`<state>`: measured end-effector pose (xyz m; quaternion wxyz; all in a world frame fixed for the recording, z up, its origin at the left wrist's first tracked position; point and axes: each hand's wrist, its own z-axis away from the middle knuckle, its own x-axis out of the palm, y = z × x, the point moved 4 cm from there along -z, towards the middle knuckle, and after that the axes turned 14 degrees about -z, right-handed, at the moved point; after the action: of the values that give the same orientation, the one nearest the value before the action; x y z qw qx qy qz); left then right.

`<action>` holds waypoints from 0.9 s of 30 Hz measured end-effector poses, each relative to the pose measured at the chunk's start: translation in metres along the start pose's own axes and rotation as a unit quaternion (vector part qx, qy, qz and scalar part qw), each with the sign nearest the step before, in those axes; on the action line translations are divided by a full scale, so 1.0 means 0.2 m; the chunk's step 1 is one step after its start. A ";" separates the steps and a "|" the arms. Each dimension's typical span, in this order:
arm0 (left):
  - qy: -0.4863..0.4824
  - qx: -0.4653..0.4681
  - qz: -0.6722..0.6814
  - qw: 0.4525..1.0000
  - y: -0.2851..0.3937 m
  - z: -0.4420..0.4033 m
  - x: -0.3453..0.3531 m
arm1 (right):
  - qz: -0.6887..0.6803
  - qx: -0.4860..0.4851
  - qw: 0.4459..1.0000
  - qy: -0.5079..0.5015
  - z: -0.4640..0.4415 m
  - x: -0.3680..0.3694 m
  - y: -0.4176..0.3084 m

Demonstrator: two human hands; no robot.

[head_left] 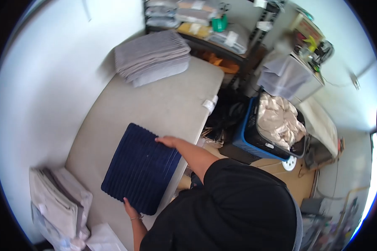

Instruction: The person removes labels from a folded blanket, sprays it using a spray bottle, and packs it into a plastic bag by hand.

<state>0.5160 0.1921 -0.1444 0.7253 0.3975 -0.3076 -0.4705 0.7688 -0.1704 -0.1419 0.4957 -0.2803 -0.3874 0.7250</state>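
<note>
A folded navy blanket [140, 167] with a ribbed surface lies flat on the pale padded table. My right hand [167, 142] is at its far right edge, fingertips on the fabric and gripping the border. At the near edge, my left hand [131, 210] has its thumb over the blanket's border; its other fingers are partly hidden. Farther up the table is a stack of folded grey ribbed blankets [153, 56].
The pale table [142, 104] runs along the white wall. Wrapped folded textiles [56, 201] stand at its near left end. Shelves with packed textiles [197, 10] are behind. To the right, a laundry basket [242, 140] holds crumpled beige satin fabric [278, 119].
</note>
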 end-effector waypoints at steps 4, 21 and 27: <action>-0.011 -0.014 -0.190 0.982 0.18 -0.35 -0.23 | 0.070 0.062 0.995 0.025 0.21 -0.01 0.13; 0.402 0.375 -0.455 0.701 0.52 0.28 0.74 | 0.187 -0.238 0.499 0.812 2.21 -2.96 -0.47; 0.530 0.254 -0.508 0.629 0.28 0.37 0.98 | 0.163 -0.294 0.406 0.850 2.57 -3.67 -0.95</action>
<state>0.5516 0.0027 -0.0439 0.2793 0.8404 0.2730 -0.3758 0.7151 -0.9640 0.3124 0.3297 -0.9389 0.0967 0.0228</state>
